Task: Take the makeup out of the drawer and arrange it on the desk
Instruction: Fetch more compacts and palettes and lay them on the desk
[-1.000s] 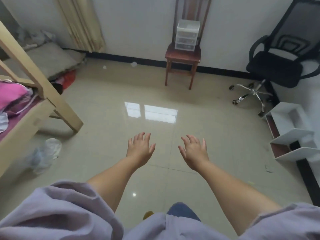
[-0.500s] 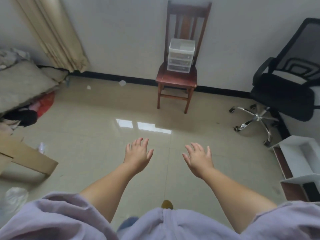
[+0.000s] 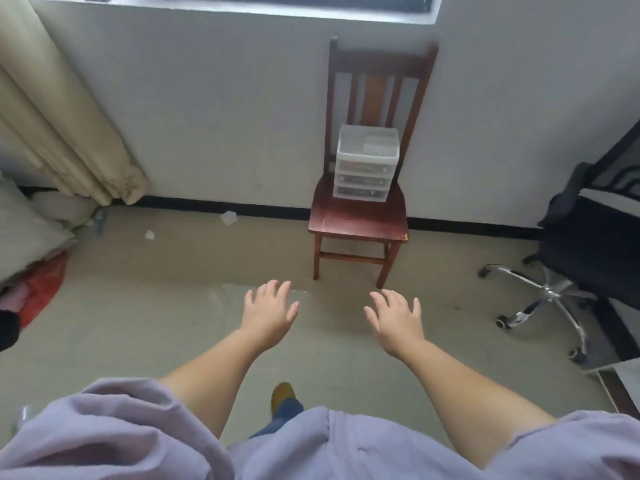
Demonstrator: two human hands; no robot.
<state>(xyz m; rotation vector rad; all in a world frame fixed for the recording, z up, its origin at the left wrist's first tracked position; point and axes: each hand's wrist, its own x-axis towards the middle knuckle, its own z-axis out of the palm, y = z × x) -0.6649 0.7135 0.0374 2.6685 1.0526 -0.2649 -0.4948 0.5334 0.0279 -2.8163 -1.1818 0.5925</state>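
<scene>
A small clear plastic drawer unit [image 3: 365,168] with three shut drawers and an open top tray stands on the seat of a brown wooden chair [image 3: 358,221] against the far wall. What lies inside the drawers is too blurred to tell. My left hand [image 3: 268,315] and my right hand [image 3: 394,318] are stretched out in front of me over the floor, fingers spread and holding nothing. Both hands are well short of the chair. No desk is in view.
A black office chair [image 3: 588,258] on chrome legs stands at the right. A beige curtain [image 3: 62,133] hangs at the left, with bedding and a red bag [image 3: 43,285] below it. Bits of litter [image 3: 228,217] lie by the wall. My foot [image 3: 282,396] shows on the tiled floor.
The view has risen and moved closer to the wooden chair; the bed frame and white shelf have left the view. Both hands stay spread and empty.
</scene>
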